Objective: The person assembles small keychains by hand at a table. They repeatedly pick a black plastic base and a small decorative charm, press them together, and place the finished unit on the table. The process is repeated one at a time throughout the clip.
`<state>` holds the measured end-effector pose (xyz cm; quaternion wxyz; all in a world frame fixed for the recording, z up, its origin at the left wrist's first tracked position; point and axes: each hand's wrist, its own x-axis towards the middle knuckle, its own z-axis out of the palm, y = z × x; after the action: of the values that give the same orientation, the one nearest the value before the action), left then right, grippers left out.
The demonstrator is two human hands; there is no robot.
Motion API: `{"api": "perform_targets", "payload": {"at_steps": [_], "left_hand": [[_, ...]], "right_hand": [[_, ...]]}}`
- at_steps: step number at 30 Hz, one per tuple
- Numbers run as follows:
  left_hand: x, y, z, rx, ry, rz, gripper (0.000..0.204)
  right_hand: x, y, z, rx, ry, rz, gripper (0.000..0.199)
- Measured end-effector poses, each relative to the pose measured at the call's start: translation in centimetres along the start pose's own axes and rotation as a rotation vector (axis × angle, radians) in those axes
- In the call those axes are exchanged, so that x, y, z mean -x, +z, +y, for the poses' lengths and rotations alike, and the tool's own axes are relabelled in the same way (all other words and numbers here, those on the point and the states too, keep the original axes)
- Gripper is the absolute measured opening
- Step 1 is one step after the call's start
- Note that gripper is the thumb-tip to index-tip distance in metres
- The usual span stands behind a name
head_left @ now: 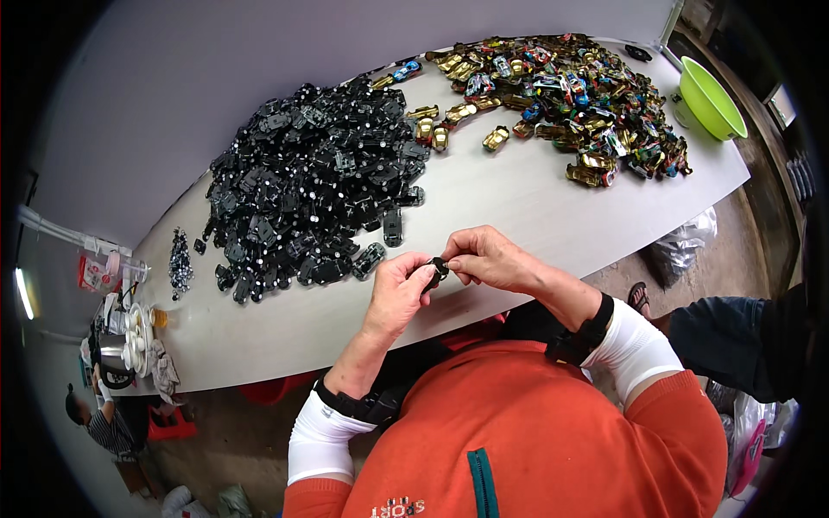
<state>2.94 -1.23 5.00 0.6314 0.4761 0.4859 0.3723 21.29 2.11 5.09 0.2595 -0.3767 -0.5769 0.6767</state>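
Note:
Both my hands meet over the near edge of a long pale table [509,207]. My left hand [397,289] and my right hand [488,256] pinch one small black toy-car part [436,272] between their fingertips. Just beyond the hands lies a large heap of black toy-car chassis [319,181], with one loose chassis [370,259] closest to my left hand. Further right on the table spreads a pile of coloured and gold toy-car bodies [570,86].
A green plastic bowl [708,99] stands at the table's right end. A small pile of tiny dark parts [180,263] lies at the left, near cups and a kettle [117,350]. Another person's leg [725,332] is at my right; a person sits far lower left.

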Motion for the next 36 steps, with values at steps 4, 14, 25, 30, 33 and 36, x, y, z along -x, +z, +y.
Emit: {"api": "perform_targets", "payload": {"at_steps": [4, 14, 25, 30, 33, 36], "left_hand": [[0.3, 0.5, -0.5, -0.020, 0.067, 0.057, 0.013], [1.3, 0.4, -0.3, 0.085, -0.019, -0.028, 0.014], [8.0, -1.0, -12.6, 0.480, -0.704, -0.054, 0.018], [2.2, -1.8, -21.9, 0.539, -0.651, 0.088, 0.025], [5.7, -0.8, -15.5, -0.506, -0.332, -0.149, 0.036], [9.3, -2.5, -10.4, -0.801, 0.012, -0.335, 0.032]], "right_hand": [[0.0, 0.7, 0.3, 0.207, -0.107, 0.080, 0.008], [1.0, -0.8, 0.1, -0.250, 0.026, 0.029, 0.015], [3.8, -5.2, 1.0, -0.075, -0.042, 0.426, 0.009], [1.3, -4.5, -0.2, 0.438, -0.087, 0.282, 0.011], [-1.1, -2.0, -1.0, 0.813, -0.322, 0.080, 0.017], [-4.9, 1.8, -1.5, 1.026, -0.415, -0.057, 0.027]]}}
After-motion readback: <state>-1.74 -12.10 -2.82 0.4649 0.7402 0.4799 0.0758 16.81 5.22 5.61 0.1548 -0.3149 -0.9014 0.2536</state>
